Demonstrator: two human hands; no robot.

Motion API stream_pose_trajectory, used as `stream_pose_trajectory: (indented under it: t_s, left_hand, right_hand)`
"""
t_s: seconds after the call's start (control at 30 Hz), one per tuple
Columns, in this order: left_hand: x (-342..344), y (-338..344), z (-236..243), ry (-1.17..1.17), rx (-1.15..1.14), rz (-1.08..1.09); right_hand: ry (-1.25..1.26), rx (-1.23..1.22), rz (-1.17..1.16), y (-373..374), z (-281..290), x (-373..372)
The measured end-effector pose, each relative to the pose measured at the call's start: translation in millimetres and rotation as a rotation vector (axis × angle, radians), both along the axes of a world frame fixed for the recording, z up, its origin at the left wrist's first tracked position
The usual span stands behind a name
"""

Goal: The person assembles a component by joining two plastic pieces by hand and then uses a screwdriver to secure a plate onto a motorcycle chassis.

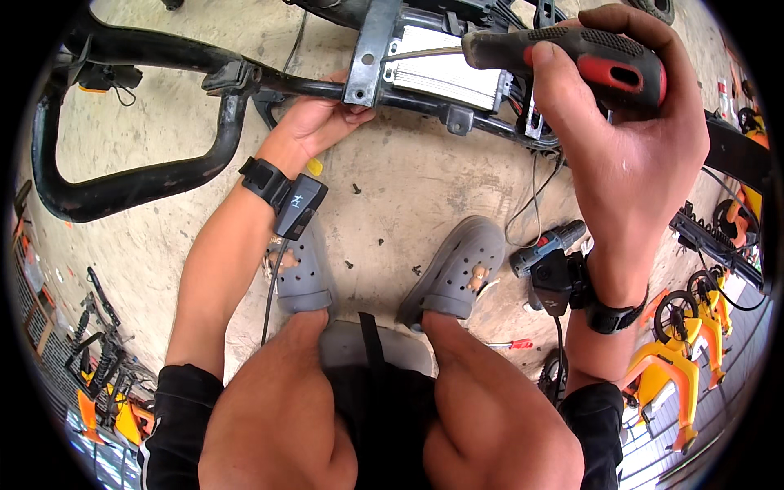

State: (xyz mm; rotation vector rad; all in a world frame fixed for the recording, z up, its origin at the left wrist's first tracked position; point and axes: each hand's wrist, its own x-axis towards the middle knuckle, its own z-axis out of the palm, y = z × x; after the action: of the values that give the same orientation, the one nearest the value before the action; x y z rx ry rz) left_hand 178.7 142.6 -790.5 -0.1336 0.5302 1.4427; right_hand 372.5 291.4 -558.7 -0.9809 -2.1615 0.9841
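My right hand (633, 139) is wrapped round the black and red handle of a screwdriver (604, 65), its thumb laid along the side. The shaft points left, and its tip meets the edge of a flat grey metal bracket (371, 53). Beside that bracket, a silver finned box (445, 69) with wires at its right end sits in a black tubular frame (155, 53). My left hand (318, 122) reaches behind the frame tube at the bracket's lower end. Its fingers are curled and partly hidden, so what they hold cannot be made out.
On the concrete floor lie several dark screws (356, 189), a yellow piece (314, 167), a cordless drill (547, 247) and a red-handled tool (519, 344). A loose cable (535, 200) hangs from the frame. Yellow bike-like frames (665, 371) stand at the right.
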Motion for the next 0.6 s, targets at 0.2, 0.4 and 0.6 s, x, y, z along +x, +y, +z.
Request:
stream_pose_trajectory:
  t_s: [0.2,0.4,0.6]
  left_hand:
    - [-2,0,0,0.004,-0.027,0.026]
    - [-1,0,9,0.077,-0.056,0.026]
    - [3,1,7,0.082,-0.086,0.052]
  right_hand:
    - [-0.092,0.037,-0.063,-4,5,-11]
    - [-0.218,0.233,-0.078,-22,6,-42]
    - [-0.227,0.280,-0.079,-19,3,-43]
